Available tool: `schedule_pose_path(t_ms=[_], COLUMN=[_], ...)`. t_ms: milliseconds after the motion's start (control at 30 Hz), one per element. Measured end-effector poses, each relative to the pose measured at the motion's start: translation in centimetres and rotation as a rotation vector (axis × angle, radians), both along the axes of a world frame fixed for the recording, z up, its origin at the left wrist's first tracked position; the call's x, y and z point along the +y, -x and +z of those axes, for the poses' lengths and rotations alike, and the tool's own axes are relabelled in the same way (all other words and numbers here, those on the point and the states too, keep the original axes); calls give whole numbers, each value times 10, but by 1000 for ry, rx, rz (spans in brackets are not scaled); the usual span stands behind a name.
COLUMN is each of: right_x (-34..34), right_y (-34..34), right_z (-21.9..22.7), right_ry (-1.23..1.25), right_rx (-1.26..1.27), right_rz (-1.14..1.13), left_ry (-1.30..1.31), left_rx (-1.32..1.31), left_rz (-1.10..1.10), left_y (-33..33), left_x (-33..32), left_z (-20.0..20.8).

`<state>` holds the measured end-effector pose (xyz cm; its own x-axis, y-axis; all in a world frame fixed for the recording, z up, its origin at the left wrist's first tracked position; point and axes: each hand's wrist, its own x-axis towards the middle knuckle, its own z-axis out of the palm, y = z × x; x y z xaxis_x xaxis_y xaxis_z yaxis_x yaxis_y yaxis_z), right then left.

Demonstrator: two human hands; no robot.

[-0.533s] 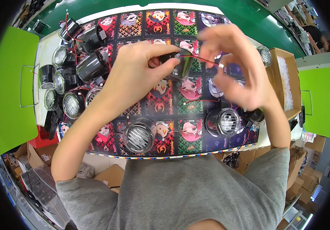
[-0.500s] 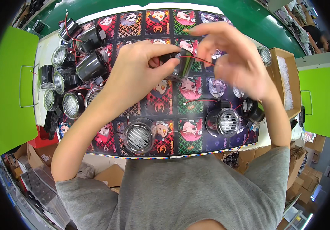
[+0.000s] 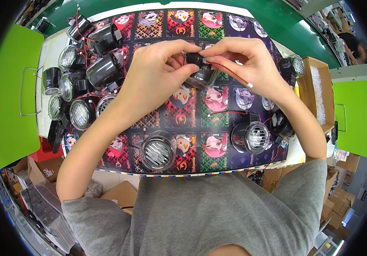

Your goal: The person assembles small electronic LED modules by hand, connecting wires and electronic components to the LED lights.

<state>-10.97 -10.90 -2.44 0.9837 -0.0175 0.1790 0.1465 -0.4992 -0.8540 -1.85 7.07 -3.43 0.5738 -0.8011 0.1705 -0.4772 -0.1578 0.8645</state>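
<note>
A dark, glossy cylindrical lamp housing is tilted between my hands above the middle of the mat. My left hand grips its upper end with thumb and fingers. Fingertips of my right hand pinch at the same end, where a thin red-and-black cable comes out. That cable runs across my right fingers to a small white plug. My fingers partly hide the joint. Nearer to me, two similar lamps with clear, slatted faces lie on the mat, one lamp left of centre and another lamp to the right.
Several black lamps with loose cables crowd the table's left side. A printed mat of cartoon characters covers the table. At the right stand another lamp and an open cardboard box with clear wrapping. Green panels flank both sides.
My right hand has moved left to the lamp housing, its spread fingers now closing at the cable's root. My left hand keeps its grip.
</note>
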Motion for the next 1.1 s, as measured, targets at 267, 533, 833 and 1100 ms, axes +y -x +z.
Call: schedule_pose_path(t_ms=[267, 533, 833, 1100], right_x=[1, 2, 11, 11], right_y=[-1, -6, -3, 2], right_z=[3, 2, -5, -2], right_ry=[-34, -33, 140, 220], right_rx=[48, 55, -142, -127], right_rz=[-19, -31, -127, -95], left_ry=[42, 324, 400, 325], left_rx=[84, -52, 135, -109], left_rz=[109, 203, 216, 173], left_y=[16, 13, 11, 12], left_x=[-4, -16, -19, -19], left_z=[-1, -27, -33, -23])
